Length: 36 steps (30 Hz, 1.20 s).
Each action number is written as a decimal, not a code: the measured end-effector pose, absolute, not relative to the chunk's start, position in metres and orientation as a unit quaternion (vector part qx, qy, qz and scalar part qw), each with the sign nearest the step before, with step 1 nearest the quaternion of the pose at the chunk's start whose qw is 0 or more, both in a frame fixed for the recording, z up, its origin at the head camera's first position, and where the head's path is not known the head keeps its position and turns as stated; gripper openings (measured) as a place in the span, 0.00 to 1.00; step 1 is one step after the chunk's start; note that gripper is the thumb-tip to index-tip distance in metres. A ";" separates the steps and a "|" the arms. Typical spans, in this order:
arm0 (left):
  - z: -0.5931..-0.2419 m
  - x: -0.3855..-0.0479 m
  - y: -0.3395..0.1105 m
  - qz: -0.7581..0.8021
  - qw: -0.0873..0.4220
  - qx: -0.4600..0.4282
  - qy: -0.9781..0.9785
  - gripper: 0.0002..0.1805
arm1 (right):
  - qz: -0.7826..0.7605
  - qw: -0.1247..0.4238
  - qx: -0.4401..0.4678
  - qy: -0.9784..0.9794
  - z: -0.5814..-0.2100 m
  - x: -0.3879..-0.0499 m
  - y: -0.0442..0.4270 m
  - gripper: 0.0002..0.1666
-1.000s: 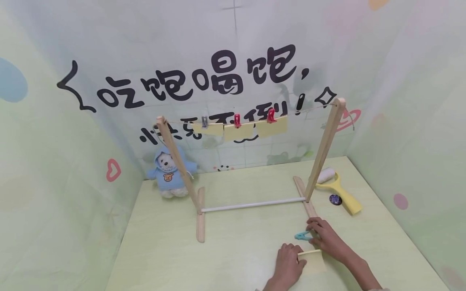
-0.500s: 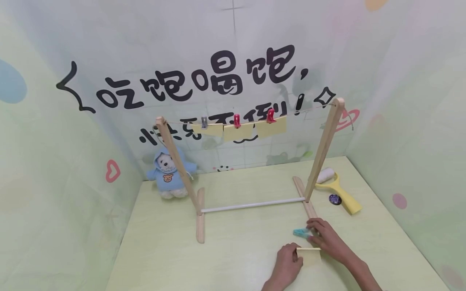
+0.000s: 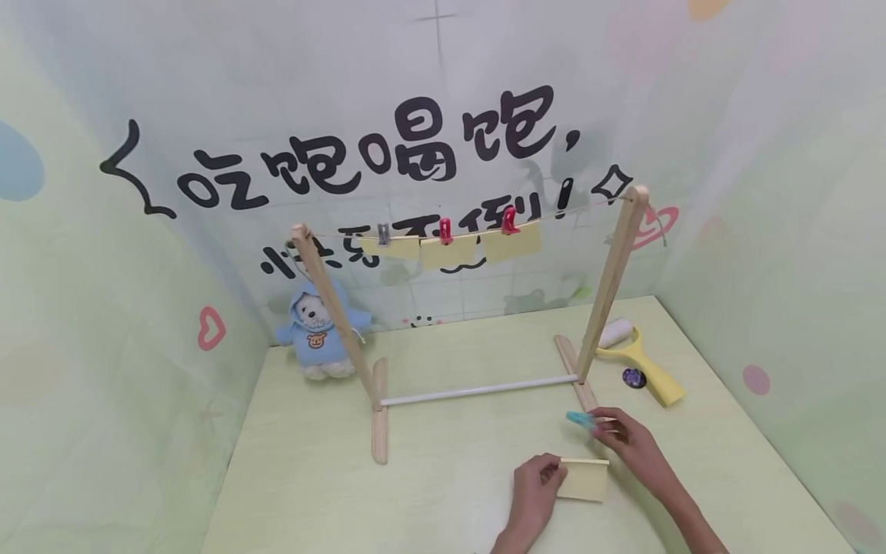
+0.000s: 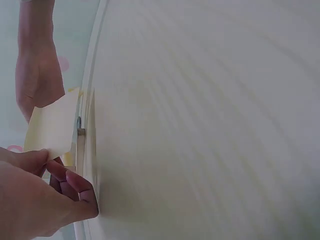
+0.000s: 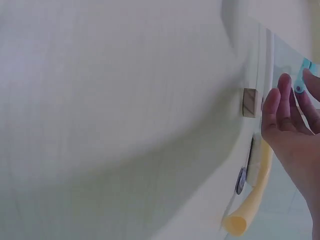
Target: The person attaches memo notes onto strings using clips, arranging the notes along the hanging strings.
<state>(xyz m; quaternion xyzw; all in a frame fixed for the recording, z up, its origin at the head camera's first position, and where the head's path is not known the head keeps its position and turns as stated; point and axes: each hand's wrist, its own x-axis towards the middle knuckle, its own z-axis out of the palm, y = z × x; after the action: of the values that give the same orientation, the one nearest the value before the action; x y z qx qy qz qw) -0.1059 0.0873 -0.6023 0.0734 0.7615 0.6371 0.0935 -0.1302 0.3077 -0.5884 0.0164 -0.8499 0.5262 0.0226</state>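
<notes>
My left hand (image 3: 534,492) pinches the left edge of a pale yellow sheet of paper (image 3: 583,480), its top edge folded over. In the left wrist view thumb and fingers grip that same paper (image 4: 54,125) at one end. Just beyond it, my right hand (image 3: 633,446) holds a blue clothespin (image 3: 580,420) between thumb and fingers, apart from the paper. Part of the clothespin (image 5: 300,82) shows at the fingertips in the right wrist view. Behind both hands stands a wooden frame (image 3: 612,285) with a string across its top. Yellow papers (image 3: 450,251) hang there from a grey clip (image 3: 384,234) and red clips (image 3: 445,231).
A white rod (image 3: 477,390) joins the frame's feet low over the table (image 3: 311,492). Right of the frame lie a yellow-handled lint roller (image 3: 654,373) and a small dark round object (image 3: 633,378). A plush toy in blue (image 3: 321,335) sits behind the left post.
The paper has risen off the table and moved slightly left with my left hand. My right hand has lifted the clothespin a little farther from me, toward the frame.
</notes>
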 end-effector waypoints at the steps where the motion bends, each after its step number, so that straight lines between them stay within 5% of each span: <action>1: -0.603 -0.108 0.087 0.640 0.095 0.072 0.759 0.04 | 0.540 0.024 0.013 -0.841 -0.586 -0.131 0.308 0.22; 11: -0.640 -0.140 0.084 0.638 -0.036 0.130 0.758 0.07 | 0.567 0.106 0.041 -0.816 -0.557 -0.138 0.312 0.22; 19: -0.545 -0.150 0.068 0.643 0.005 0.071 0.763 0.07 | 0.541 0.134 0.078 -0.827 -0.508 -0.144 0.312 0.18; 28: -0.460 -0.204 0.059 0.629 0.015 0.142 0.764 0.12 | 0.437 0.271 0.192 -0.836 -0.373 -0.164 0.293 0.20; 36: -0.392 -0.234 0.065 0.653 0.007 0.176 0.737 0.12 | 0.418 0.326 0.231 -0.816 -0.284 -0.188 0.272 0.22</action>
<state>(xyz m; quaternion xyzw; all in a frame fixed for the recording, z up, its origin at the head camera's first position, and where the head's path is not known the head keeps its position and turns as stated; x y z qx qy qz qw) -0.2335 0.0646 -0.3919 0.1758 0.7368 0.6528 0.0075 -0.1877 0.2724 -0.2839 0.2313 -0.8157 0.4178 0.3264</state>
